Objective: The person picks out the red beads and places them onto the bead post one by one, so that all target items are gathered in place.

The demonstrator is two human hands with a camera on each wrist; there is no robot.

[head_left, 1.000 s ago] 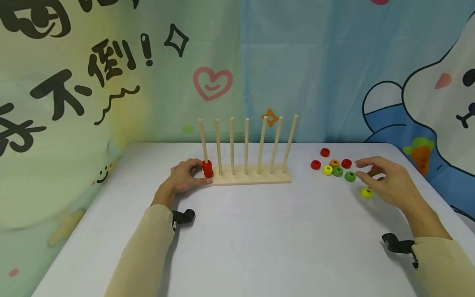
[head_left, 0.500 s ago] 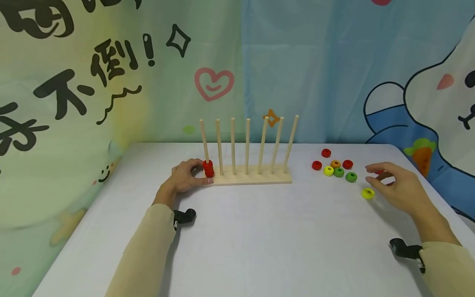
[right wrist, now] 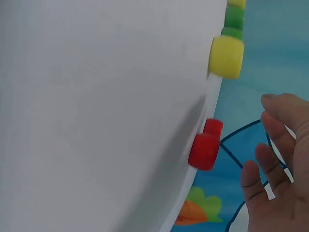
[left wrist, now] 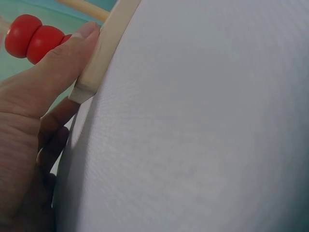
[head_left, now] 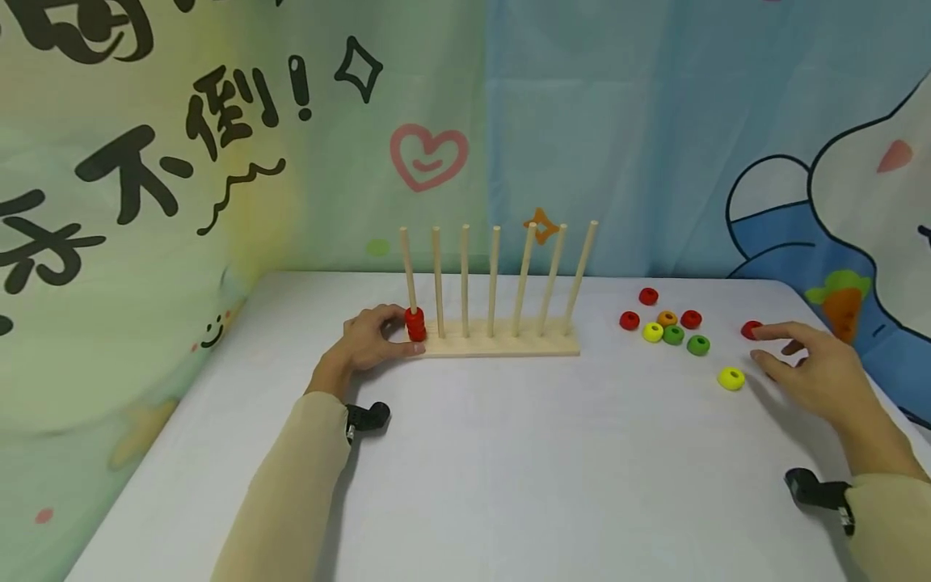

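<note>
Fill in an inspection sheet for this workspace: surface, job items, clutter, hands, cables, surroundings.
Surface: white tabletop.
Job items: seven-peg wooden stand, red beads stacked on its leftmost peg; loose beads in red, yellow, green and orange on the right.
Clutter: nothing seen.
Hands: left hand grips the stand's left end; right hand holds nothing, near a red bead.
Cables: nothing seen.
Surroundings: printed cartoon backdrop behind the tabletop.
</note>
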